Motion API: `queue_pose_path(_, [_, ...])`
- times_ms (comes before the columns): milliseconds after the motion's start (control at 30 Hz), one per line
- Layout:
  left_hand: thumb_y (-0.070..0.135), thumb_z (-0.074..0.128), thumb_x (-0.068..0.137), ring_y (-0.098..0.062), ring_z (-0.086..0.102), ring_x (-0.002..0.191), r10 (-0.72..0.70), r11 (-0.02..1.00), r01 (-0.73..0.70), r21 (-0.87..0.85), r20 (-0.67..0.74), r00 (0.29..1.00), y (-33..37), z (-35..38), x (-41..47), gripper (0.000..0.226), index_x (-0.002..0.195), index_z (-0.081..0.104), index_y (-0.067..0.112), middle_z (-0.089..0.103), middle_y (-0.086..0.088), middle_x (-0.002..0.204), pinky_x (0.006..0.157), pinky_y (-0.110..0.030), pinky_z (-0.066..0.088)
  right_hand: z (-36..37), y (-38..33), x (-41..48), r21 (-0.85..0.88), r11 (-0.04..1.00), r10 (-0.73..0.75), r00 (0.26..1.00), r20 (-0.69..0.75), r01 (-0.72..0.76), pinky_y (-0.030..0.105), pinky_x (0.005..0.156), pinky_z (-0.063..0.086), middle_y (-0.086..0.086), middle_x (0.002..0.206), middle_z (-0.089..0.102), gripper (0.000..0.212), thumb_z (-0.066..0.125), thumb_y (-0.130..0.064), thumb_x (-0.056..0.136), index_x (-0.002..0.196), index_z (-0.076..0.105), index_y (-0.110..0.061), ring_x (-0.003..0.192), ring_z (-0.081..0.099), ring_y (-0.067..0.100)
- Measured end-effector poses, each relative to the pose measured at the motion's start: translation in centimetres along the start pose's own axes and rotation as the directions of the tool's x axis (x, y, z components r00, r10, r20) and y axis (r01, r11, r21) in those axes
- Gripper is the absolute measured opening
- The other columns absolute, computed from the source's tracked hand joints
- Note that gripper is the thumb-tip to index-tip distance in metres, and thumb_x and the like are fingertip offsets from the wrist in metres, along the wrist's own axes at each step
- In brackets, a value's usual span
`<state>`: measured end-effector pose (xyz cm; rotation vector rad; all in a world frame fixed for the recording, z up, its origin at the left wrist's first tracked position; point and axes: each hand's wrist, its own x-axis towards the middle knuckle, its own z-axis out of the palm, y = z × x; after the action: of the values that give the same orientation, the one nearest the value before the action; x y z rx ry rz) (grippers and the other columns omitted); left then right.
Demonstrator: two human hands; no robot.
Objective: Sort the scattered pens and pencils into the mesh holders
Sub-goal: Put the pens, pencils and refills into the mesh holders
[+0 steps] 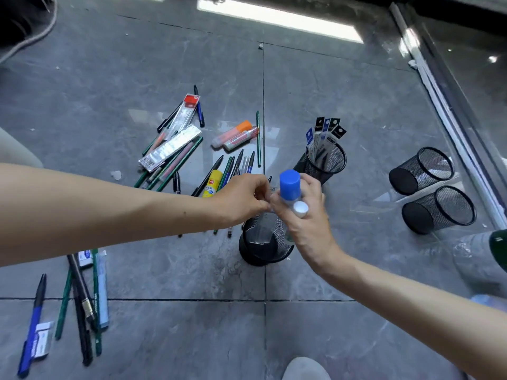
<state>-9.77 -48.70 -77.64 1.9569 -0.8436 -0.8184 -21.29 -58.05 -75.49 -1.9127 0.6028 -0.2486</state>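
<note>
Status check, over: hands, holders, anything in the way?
Right hand grips blue-capped stick and white-capped stick above nearest mesh holder. Left hand meets it, hold unclear. Loose pens beyond; path clear.

Your left hand (241, 200) curls its fingertips against your right hand (304, 220); what they pinch cannot be told. Your right fist hides the blue-capped tube's (289, 183) body. Your left forearm covers several pens (230, 167) midway. The right edge cuts off a clear bottle (477, 256).
</note>
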Motion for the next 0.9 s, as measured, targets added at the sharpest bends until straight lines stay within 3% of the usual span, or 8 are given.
queue_pose_path(133, [0.008,0.063,0.079,0.001,0.038,0.049,0.013,0.999,-0.013,-0.039,-0.003,1.0,0.2,-0.4,-0.1,0.022,0.065,0.05,0.019,0.047,0.009,0.057,0.049,-0.011,0.031,1.1,0.5,-0.8,-0.039,0.999,-0.017,0.998,0.052,0.019,0.011,0.095,0.025,-0.004,0.127,0.037,0.012,0.058,-0.047,0.077,0.086,0.056,-0.04,0.119,0.03,0.012])
queue_pose_path(233, [0.009,0.065,0.082,0.003,0.042,0.047,0.015,0.998,-0.012,-0.055,0.054,0.998,-0.1,-0.7,-0.3,0.019,0.069,0.053,0.016,0.051,0.008,0.059,0.047,-0.008,0.033,1.1,1.5,-1.1,-0.125,0.99,-0.052,0.993,0.102,0.065,0.024,0.105,0.024,-0.008,0.135,0.028,0.035,0.062,-0.052,0.081,0.101,0.062,-0.023,0.125,0.026,0.011])
queue_pose_path(400, [0.012,0.071,0.081,-0.003,0.054,0.061,0.031,1.0,-0.03,-0.008,0.046,0.998,-0.6,-0.9,-0.1,0.018,0.072,0.058,0.021,0.063,-0.001,0.071,0.059,-0.018,0.046,0.9,3.2,-1.1,-0.188,0.976,-0.097,0.993,0.069,0.109,0.037,0.109,0.031,-0.001,0.139,0.024,0.025,0.066,-0.025,0.086,0.108,0.061,-0.013,0.13,0.031,0.018])
queue_pose_path(433, [0.012,0.071,0.081,-0.005,0.055,0.063,0.032,0.999,-0.032,-0.001,0.053,0.998,-0.6,-1.0,0.0,0.017,0.073,0.059,0.021,0.064,-0.002,0.072,0.062,-0.022,0.048,0.9,3.5,-1.1,-0.174,0.978,-0.107,0.993,0.055,0.115,0.036,0.107,0.033,0.001,0.137,0.029,0.021,0.066,-0.021,0.087,0.106,0.06,-0.013,0.128,0.036,0.019])
queue_pose_path(533, [0.013,0.072,0.081,0.004,0.049,0.052,0.039,0.999,-0.04,0.002,0.066,0.997,-0.6,-0.9,0.1,0.02,0.07,0.06,0.024,0.057,0.009,0.061,0.052,-0.011,0.038,1.0,4.1,-1.3,-0.102,0.989,-0.11,0.994,0.017,0.112,0.032,0.089,0.044,0.006,0.112,0.054,0.017,0.064,-0.014,0.089,0.104,0.055,-0.012,0.1,0.054,0.02])
queue_pose_path(633, [0.015,0.073,0.081,0.006,0.049,0.051,0.04,0.999,-0.041,0.014,0.057,0.998,-0.6,-0.8,0.2,0.021,0.069,0.059,0.025,0.058,0.01,0.062,0.051,-0.008,0.035,1.0,4.5,-1.1,-0.082,0.994,-0.069,0.998,0.0,0.068,0.028,0.076,0.047,0.002,0.097,0.062,0.026,0.065,-0.015,0.087,0.107,0.049,-0.017,0.084,0.058,0.014])
queue_pose_path(800, [0.014,0.07,0.083,-0.004,0.057,0.063,0.012,1.0,-0.011,-0.005,0.074,0.997,-0.5,-0.6,0.3,0.005,0.082,0.065,0.012,0.069,-0.006,0.08,0.055,-0.011,0.043,0.7,5.1,-0.8,-0.105,0.992,-0.064,0.998,0.002,0.064,0.006,0.084,0.041,-0.004,0.113,0.061,0.048,0.072,-0.015,0.082,0.115,0.039,-0.025,0.098,0.056,-0.01])
queue_pose_path(900, [0.012,0.068,0.084,-0.005,0.057,0.063,0.01,1.0,-0.009,-0.014,0.078,0.997,-0.4,-0.6,0.3,0.006,0.08,0.064,0.014,0.069,-0.008,0.081,0.052,-0.008,0.041,0.3,5.7,-0.5,-0.19,0.98,-0.048,0.997,0.068,0.06,0.017,0.094,0.04,-0.004,0.123,0.056,0.056,0.074,-0.023,0.08,0.126,0.044,-0.019,0.11,0.054,0.008])
